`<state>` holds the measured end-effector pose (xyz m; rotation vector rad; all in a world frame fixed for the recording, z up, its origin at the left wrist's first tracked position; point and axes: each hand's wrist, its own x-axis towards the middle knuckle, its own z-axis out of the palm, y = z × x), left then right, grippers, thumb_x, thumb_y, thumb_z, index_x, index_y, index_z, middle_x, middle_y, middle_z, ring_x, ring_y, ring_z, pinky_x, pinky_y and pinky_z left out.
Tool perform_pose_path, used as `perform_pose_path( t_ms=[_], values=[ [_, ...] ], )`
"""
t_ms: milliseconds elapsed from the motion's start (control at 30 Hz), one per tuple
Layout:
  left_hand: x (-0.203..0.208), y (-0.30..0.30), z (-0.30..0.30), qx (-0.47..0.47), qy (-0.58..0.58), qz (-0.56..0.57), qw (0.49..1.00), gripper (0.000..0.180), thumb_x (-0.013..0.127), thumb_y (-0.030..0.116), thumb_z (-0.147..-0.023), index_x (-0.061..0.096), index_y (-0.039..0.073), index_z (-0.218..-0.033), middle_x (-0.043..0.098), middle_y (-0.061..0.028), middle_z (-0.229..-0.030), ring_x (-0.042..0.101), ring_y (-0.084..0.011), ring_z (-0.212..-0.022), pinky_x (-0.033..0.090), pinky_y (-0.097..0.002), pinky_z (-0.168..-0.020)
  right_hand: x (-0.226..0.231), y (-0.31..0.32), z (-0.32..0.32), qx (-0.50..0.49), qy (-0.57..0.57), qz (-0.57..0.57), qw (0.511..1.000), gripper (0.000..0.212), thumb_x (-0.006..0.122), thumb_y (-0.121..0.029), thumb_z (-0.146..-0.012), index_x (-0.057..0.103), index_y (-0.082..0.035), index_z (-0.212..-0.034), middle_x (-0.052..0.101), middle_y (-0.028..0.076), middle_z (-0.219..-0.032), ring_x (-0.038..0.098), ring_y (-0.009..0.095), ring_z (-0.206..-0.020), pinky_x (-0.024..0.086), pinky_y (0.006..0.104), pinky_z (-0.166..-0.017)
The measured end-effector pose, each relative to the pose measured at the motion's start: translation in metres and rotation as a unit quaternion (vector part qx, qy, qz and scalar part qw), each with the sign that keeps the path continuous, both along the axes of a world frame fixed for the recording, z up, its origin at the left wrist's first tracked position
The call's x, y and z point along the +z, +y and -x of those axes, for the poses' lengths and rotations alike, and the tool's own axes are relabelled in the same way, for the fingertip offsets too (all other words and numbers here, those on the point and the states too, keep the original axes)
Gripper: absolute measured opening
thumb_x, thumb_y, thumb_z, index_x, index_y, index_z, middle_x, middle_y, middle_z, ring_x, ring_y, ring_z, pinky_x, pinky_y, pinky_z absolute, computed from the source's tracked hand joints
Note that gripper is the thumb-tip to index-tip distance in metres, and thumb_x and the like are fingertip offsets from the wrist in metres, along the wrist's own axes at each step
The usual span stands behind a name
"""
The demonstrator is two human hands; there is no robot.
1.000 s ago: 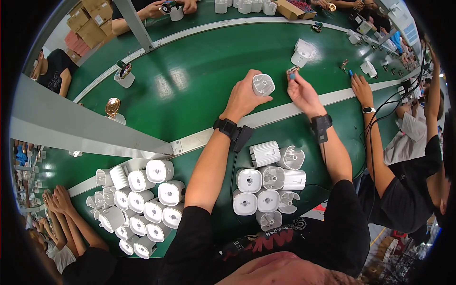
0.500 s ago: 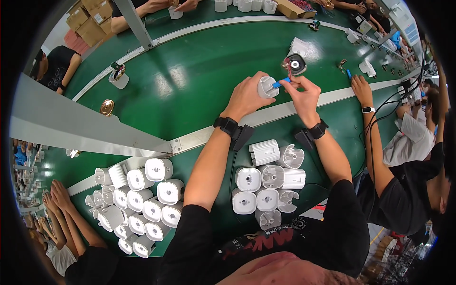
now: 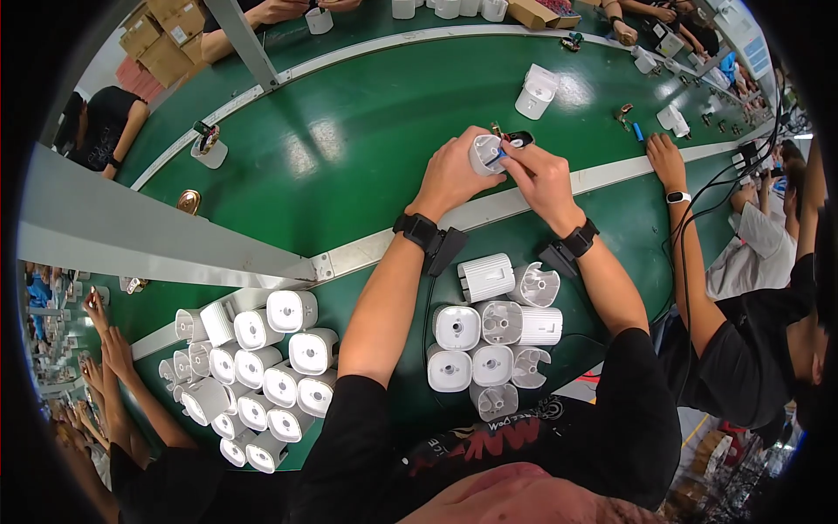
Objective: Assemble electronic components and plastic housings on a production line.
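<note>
My left hand (image 3: 452,177) is wrapped round a white plastic housing (image 3: 485,157), its open end turned toward my right hand. At that opening, my right hand (image 3: 543,177) pinches a blue cylindrical battery (image 3: 497,158), now mostly inside the housing. A round black part with copper-coloured pieces (image 3: 521,139) shows edge-on just beyond my right fingers. My fingers partly hide where it joins the battery.
White housings stand in a large group (image 3: 281,384) to the left and a smaller one (image 3: 491,365) in front of me. Further off on the green belt (image 3: 375,113) are another housing (image 3: 536,92) and a loose blue cylinder (image 3: 638,132). A co-worker's hand (image 3: 667,164) rests at right.
My right hand has moved left to the housing, pushing the blue battery deeper into it. The round black part has swung down beside the opening. Things on the belt have shifted slightly left.
</note>
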<state>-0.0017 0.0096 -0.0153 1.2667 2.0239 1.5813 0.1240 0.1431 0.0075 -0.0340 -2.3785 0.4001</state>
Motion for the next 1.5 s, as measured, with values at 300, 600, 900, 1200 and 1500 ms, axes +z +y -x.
perform_pose_path(
  t_ms=[300,600,900,1200,1500],
  values=[
    [-0.005,0.002,0.009,-0.013,-0.099,-0.122,0.987,0.049,0.086,0.011,-0.069,0.06,0.002,-0.109,0.068,-0.0049,-0.098,0.064,-0.0117,-0.088,0.053,-0.0296,-0.08,0.013,-0.014,0.001,0.053,-0.083,0.015,0.995,0.086,0.087,-0.017,-0.066,0.048,-0.012,-0.142,0.06,0.006,-0.074,0.054,0.021,-0.054,0.048,0.0324,-0.054],
    [-0.001,0.006,0.0,-0.068,-0.154,-0.1,0.981,0.046,0.087,0.015,-0.071,0.06,0.003,-0.107,0.068,-0.0045,-0.096,0.063,-0.0103,-0.086,0.053,-0.0287,-0.079,-0.011,0.0,0.0,0.01,-0.075,0.015,0.997,0.08,0.081,-0.004,-0.063,0.049,-0.013,-0.136,0.064,0.007,-0.078,0.065,0.021,-0.062,0.051,0.033,-0.055],
    [-0.013,0.008,0.003,-0.066,-0.135,-0.072,0.986,0.046,0.088,0.017,-0.07,0.061,0.002,-0.104,0.068,-0.0038,-0.094,0.062,-0.0095,-0.084,0.053,-0.0286,-0.076,-0.01,0.004,0.0,0.007,-0.089,-0.031,0.995,0.069,0.075,-0.003,-0.062,0.053,-0.011,-0.128,0.065,0.01,-0.071,0.066,0.029,-0.065,0.051,0.0385,-0.056],
    [-0.008,-0.006,0.019,0.147,0.019,-0.05,0.988,0.055,0.091,0.021,-0.062,0.062,0.003,-0.105,0.07,-0.0107,-0.092,0.068,-0.0263,-0.081,0.055,-0.0327,-0.075,0.02,0.002,0.001,-0.007,-0.152,0.108,0.983,0.085,0.077,-0.004,-0.069,0.043,-0.016,-0.146,0.061,0.003,-0.075,0.059,0.016,-0.06,0.049,0.0303,-0.058],
    [-0.016,-0.032,0.046,0.461,0.109,-0.011,0.881,0.067,0.086,0.015,-0.063,0.054,0.005,-0.121,0.063,-0.0148,-0.104,0.058,-0.0353,-0.102,0.048,-0.0422,-0.09,-0.026,0.064,0.047,-0.031,-0.082,0.246,0.965,0.044,0.073,-0.004,-0.082,0.057,-0.007,-0.123,0.061,0.004,-0.095,0.059,0.012,-0.072,0.049,0.0278,-0.063]
  ],
)
